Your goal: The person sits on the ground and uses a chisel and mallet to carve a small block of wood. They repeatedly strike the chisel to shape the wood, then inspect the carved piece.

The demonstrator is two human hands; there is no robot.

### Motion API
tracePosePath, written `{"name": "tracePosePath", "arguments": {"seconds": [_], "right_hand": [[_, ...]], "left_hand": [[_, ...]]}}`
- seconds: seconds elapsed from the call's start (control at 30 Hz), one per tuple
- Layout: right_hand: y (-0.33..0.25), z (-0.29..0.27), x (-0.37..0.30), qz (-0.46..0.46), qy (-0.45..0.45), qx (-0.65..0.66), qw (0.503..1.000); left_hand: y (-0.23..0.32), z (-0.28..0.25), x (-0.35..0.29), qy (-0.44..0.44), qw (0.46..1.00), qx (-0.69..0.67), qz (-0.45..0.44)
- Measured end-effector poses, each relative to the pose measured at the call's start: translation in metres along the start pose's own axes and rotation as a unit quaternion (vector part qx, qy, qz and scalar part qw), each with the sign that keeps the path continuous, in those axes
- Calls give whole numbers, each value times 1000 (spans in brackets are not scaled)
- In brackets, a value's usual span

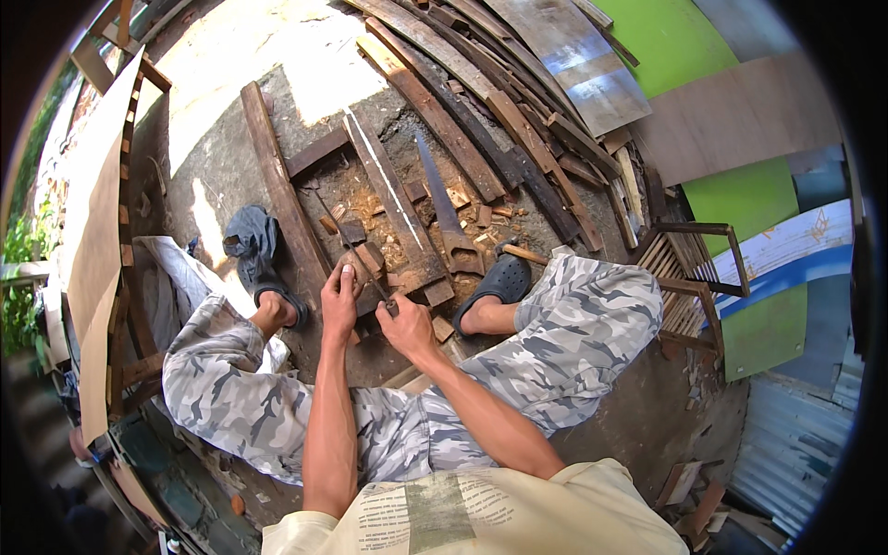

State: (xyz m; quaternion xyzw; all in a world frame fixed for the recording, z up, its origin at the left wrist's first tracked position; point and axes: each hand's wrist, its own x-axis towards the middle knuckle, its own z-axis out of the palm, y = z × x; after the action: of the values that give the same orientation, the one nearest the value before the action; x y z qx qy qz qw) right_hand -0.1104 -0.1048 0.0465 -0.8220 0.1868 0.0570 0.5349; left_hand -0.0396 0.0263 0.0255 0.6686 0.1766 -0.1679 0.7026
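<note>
My right hand (pixel 407 326) is closed round the near end of a thin, dark, rod-like tool (pixel 359 257); its exact kind I cannot make out. The tool slants up and left over small wood blocks (pixel 370 256). Just left of it, my left hand (pixel 340 294) has its fingers curled together, and what they hold is hidden. Beyond both hands lies a wooden plank (pixel 393 190) with a white line along it. A handsaw (pixel 444 208) rests to its right, blade pointing away, its wooden handle near my right clog (pixel 498 285).
Sawdust and offcuts (pixel 421 208) litter the ground between my feet. A long board (pixel 282 176) lies at the left, with stacked timber (pixel 518 120) at the far right. A small slatted wooden piece (pixel 689 268) stands right of my knee. Blue-grey cloth (pixel 250 236) sits by my left foot.
</note>
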Motion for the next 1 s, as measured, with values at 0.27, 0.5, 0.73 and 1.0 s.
{"name": "tracePosePath", "arguments": {"seconds": [0.27, 0.5, 0.73, 1.0], "right_hand": [[-5, -3, 1, -19, 18, 11, 1000], [-9, -1, -1, -44, 75, 72, 994], [12, 1, 1, 39, -19, -54, 998], [-10, -5, 2, -34, 42, 47, 997]], "left_hand": [[-1, 0, 0, -1, 1000, -6, 1], [-1, -2, 1, -8, 1000, -18, 2], [-3, -5, 2, -3, 1000, -24, 8], [-9, -6, 8, -4, 1000, -24, 13]]}}
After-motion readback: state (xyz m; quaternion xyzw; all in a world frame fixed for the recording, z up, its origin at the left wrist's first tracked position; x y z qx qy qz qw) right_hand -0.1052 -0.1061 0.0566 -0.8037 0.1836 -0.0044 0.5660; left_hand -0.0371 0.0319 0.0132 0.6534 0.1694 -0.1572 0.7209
